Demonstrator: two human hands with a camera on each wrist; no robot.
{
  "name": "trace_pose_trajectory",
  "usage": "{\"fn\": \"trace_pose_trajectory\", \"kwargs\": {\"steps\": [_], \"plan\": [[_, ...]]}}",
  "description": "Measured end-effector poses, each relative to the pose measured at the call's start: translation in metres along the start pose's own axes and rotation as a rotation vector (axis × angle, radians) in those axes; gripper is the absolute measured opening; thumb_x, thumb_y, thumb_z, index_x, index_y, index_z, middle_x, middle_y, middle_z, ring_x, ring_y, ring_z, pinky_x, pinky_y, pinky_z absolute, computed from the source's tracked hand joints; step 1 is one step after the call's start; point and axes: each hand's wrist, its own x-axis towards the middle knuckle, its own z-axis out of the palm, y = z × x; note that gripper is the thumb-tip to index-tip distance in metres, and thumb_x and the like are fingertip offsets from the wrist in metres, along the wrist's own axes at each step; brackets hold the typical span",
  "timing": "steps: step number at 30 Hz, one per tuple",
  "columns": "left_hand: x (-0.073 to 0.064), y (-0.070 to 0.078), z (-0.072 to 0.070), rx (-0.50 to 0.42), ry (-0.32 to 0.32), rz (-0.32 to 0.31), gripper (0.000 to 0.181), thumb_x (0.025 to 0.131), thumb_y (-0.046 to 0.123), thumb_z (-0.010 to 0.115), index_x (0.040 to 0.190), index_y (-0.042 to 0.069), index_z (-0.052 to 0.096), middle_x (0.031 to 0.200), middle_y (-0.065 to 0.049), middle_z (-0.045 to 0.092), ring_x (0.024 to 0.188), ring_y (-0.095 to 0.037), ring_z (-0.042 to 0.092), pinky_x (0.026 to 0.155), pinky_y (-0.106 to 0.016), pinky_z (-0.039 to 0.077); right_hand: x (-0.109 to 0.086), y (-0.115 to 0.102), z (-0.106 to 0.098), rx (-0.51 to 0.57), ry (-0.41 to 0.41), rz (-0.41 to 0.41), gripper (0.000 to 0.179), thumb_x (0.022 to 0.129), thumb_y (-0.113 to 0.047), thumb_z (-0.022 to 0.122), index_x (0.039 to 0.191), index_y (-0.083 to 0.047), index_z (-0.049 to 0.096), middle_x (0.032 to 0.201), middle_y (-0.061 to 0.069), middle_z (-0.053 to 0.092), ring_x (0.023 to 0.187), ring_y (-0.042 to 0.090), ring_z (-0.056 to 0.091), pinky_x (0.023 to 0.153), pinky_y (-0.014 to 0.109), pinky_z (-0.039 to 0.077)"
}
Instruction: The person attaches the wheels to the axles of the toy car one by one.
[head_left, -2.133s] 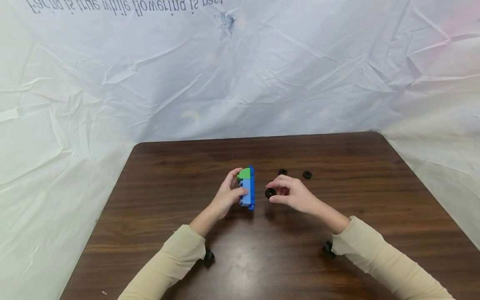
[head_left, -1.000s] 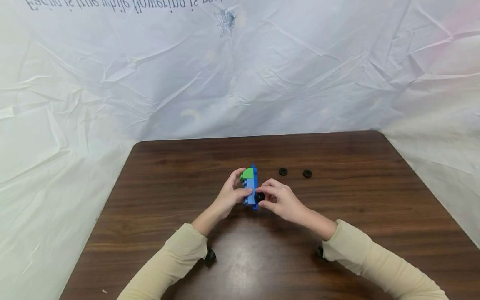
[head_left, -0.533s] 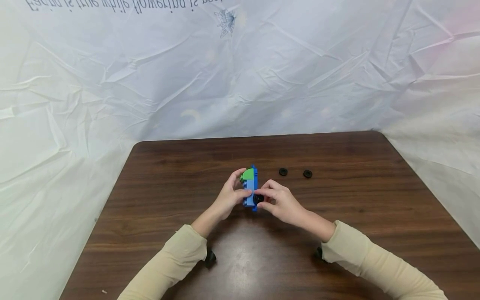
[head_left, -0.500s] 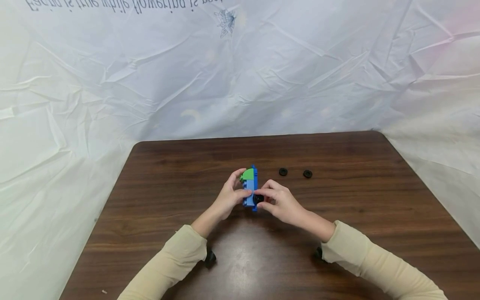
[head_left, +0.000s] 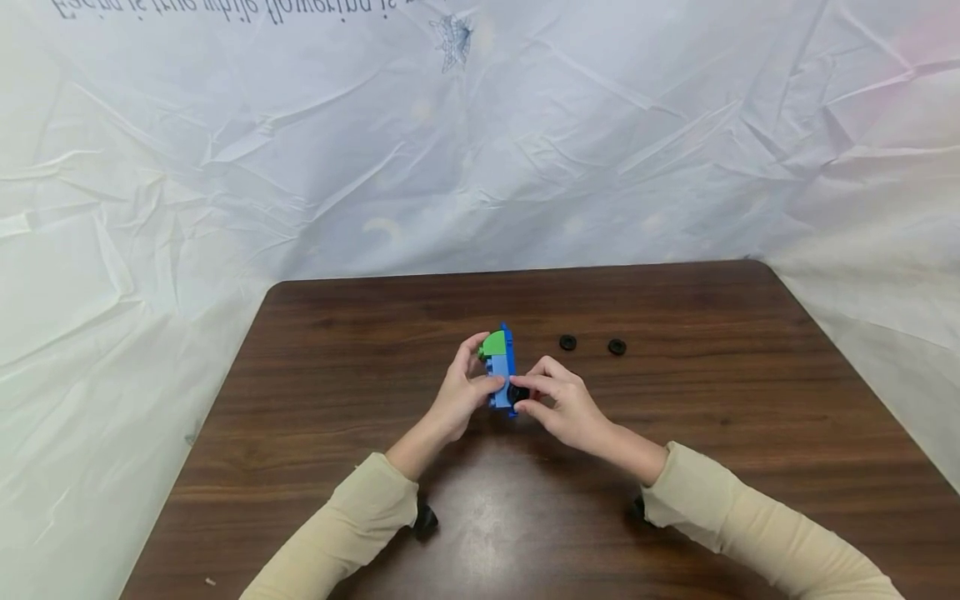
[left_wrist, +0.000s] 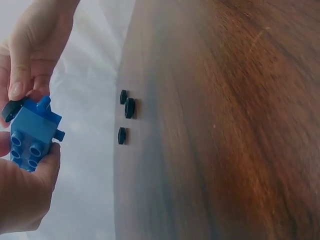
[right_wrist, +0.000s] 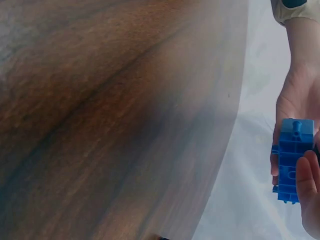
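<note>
My left hand [head_left: 459,397] grips a toy vehicle of building blocks [head_left: 500,367], thumb on its light-blue side. The vehicle has a green rounded block at its far end and a dark-blue base with side pegs. Between thumb and fingers, my right hand [head_left: 564,404] pinches a black wheel [head_left: 518,393] against the near end of the base. In the left wrist view the wheel [left_wrist: 11,109] sits right at the blue body [left_wrist: 35,127], beside a bare peg [left_wrist: 44,103]. The right wrist view shows the underside of the base [right_wrist: 289,167], partly covered by right-hand fingers [right_wrist: 305,177].
Two loose black wheels, one nearer [head_left: 567,342] and one farther right [head_left: 617,347], lie on the brown wooden table [head_left: 360,333]. The left wrist view shows a third wheel [left_wrist: 121,135] there. A wrinkled white sheet [head_left: 480,167] hangs behind the table.
My right hand has brought the wheel leftward from beside the vehicle onto its base. Over the last half second both hands have shifted only slightly.
</note>
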Motion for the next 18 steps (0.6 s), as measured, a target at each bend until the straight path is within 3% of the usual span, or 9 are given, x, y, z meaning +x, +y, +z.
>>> {"fn": "trace_pose_trajectory", "kwargs": {"steps": [10, 18], "plan": [[-0.001, 0.0, 0.004, 0.007, 0.028, 0.034, 0.061, 0.082, -0.007, 0.049, 0.133, 0.016, 0.026, 0.125, -0.018, 0.04, 0.097, -0.028, 0.055, 0.076, -0.036, 0.05, 0.003, -0.008, -0.001, 0.046, 0.046, -0.023, 0.035, 0.058, 0.012, 0.071, 0.092, 0.013, 0.063, 0.075, 0.011, 0.048, 0.061, 0.016, 0.049, 0.057, 0.007, 0.038], [0.0, -0.004, 0.005, 0.025, 0.062, 0.062, 0.06, 0.081, -0.008, 0.049, 0.133, 0.014, 0.026, 0.129, -0.018, 0.037, 0.102, -0.032, 0.055, 0.08, -0.037, 0.049, -0.001, -0.002, 0.005, 0.056, 0.067, 0.008, 0.033, 0.06, 0.011, 0.071, 0.092, 0.013, 0.063, 0.076, 0.01, 0.048, 0.062, 0.016, 0.052, 0.058, 0.011, 0.045]]}}
